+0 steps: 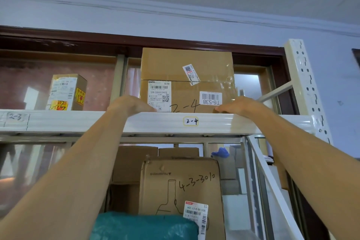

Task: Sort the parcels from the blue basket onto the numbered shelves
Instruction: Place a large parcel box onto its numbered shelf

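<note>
A large brown cardboard box (187,68), hand-marked "2-4", stands on the top shelf above the shelf label "2-4" (191,121). My left hand (130,104) holds its lower left corner, thumb on the front face beside the white shipping label. My right hand (240,106) holds the lower right corner the same way. The fingers of both hands are hidden behind the box sides. Both forearms reach up over the white shelf beam (78,121). The blue basket is out of view.
A smaller taped box (67,92) stands to the left over the label "2-3" (15,117). On the shelf below sit a box marked "4-3-30" (181,187), other cartons and a teal bag (144,227). A white rack upright (303,84) rises at the right.
</note>
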`<state>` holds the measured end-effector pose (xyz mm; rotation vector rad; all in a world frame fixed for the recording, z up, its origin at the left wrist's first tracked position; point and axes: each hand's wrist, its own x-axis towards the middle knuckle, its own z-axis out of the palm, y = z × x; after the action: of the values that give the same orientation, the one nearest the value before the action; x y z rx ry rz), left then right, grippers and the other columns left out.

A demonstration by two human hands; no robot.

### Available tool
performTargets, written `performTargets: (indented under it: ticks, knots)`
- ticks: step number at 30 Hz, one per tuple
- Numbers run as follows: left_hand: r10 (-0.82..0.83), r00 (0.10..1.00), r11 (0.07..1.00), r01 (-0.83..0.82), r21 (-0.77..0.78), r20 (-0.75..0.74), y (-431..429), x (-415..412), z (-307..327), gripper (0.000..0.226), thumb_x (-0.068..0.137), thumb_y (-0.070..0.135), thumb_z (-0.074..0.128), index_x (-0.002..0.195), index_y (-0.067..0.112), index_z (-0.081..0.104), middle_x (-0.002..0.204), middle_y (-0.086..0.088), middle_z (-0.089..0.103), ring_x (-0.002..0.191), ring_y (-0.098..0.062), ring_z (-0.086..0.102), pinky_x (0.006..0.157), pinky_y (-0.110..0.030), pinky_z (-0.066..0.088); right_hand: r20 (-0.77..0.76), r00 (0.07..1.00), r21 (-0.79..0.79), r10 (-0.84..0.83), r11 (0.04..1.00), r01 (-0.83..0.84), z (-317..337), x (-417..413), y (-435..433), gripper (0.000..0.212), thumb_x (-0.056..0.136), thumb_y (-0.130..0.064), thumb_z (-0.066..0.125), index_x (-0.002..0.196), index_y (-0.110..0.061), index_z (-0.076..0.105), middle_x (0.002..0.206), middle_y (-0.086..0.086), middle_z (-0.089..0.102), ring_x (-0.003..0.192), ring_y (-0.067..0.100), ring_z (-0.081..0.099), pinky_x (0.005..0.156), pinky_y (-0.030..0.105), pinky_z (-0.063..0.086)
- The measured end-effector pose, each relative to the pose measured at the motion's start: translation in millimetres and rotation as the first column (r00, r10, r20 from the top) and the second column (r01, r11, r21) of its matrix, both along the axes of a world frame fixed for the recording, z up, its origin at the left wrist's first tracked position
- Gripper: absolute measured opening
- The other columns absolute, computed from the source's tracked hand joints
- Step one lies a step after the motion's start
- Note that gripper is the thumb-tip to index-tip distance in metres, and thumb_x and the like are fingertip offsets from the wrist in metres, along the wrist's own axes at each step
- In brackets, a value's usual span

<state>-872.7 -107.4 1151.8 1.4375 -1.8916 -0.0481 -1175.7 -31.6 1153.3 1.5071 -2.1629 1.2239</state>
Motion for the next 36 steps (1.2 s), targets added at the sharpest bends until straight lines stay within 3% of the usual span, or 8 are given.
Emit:
performTargets:
  ticks: [3,6,11,14,18,21,27,36]
  knots:
    - [-0.06,0.992,0.984,0.039,-0.176,-0.114,-17,6,-6,0.052,0.083,0.056,0.066,0.113,0.013,0.067,0.109,-0.004,0.069,0.1,-0.025,0.063,0.086,-0.038,0.049,-0.022,0.993,-0.135,-0.115,0.985,0.111,-8,3,3,0.064,0.085,-0.067,0.061,0.119,-0.012,0.062,0.108,0.007,0.063,0.101,0.029,0.057,0.095,0.041,0.047]
    - [-0.057,0.981,0.894,-0.033,-0.447,-0.186,-10,2,-16,0.036,0.093,0.048,0.053,0.09,0.013,0.061,0.074,0.002,0.062,0.065,-0.014,0.057,0.055,-0.028,0.039,-0.032,0.976,-0.484,-0.218,0.857,0.175,-19,9,7,0.064,0.094,-0.064,0.049,0.121,-0.006,0.051,0.11,0.01,0.061,0.099,0.03,0.059,0.083,0.04,0.045]
    - [0.055,0.998,0.737,-0.016,-0.676,0.037,10,13,-49,0.049,0.099,0.044,0.02,0.097,0.015,0.059,0.084,-0.002,0.062,0.076,-0.027,0.057,0.067,-0.034,0.044,-0.127,0.957,-0.509,-0.262,0.845,0.165,-49,18,19,0.047,0.099,-0.041,0.039,0.119,-0.001,0.056,0.105,0.014,0.062,0.094,0.033,0.059,0.081,0.044,0.047]
    - [0.068,0.98,0.67,0.094,-0.736,0.188,20,27,-74,0.06,0.099,0.047,0.016,0.101,0.013,0.066,0.095,-0.006,0.069,0.088,-0.031,0.064,0.079,-0.037,0.048,-0.356,0.885,-0.405,-0.3,0.903,0.143,-78,29,36,0.057,0.096,-0.041,0.01,0.103,-0.008,0.056,0.103,0.015,0.064,0.091,0.032,0.054,0.081,0.043,0.039]
    - [0.0,0.97,0.72,0.169,-0.673,0.244,28,50,-100,0.065,0.101,0.057,0.025,0.14,0.012,0.05,0.142,-0.01,0.055,0.13,-0.029,0.05,0.11,-0.045,0.037,-0.385,0.898,-0.348,-0.213,0.935,0.072,-104,45,58,0.051,0.105,-0.042,0.027,0.131,-0.006,0.054,0.129,0.019,0.059,0.121,0.035,0.052,0.103,0.048,0.039]
    - [-0.055,0.96,0.758,0.219,-0.615,0.274,45,67,-124,0.07,0.099,0.065,0.023,0.152,0.02,0.033,0.161,-0.009,0.031,0.149,-0.027,0.028,0.12,-0.051,0.025,-0.369,0.919,-0.26,-0.139,0.965,0.042,-113,58,76,0.052,0.103,-0.047,0.031,0.134,-0.009,0.047,0.137,0.017,0.052,0.125,0.035,0.05,0.103,0.054,0.042]
    - [-0.119,0.924,0.856,0.281,-0.434,0.364,53,100,-205,0.072,0.098,0.067,0.027,0.157,0.026,0.027,0.165,-0.003,0.023,0.152,-0.022,0.021,0.12,-0.045,0.023,-0.292,0.952,-0.133,-0.085,0.99,0.048,-160,93,109,0.067,0.103,-0.058,0.029,0.155,-0.016,0.028,0.157,0.011,0.037,0.141,0.032,0.038,0.111,0.05,0.033]
    - [-0.208,0.919,0.968,0.242,-0.062,0.336,65,138,-344,0.074,0.096,0.07,0.026,0.159,0.032,0.014,0.168,0.002,0.011,0.153,-0.021,0.018,0.121,-0.048,0.024,-0.213,0.977,0.086,-0.014,0.996,0.033,-267,116,123,0.075,0.1,-0.065,0.028,0.158,-0.019,0.022,0.162,0.009,0.032,0.145,0.03,0.036,0.114,0.047,0.032]
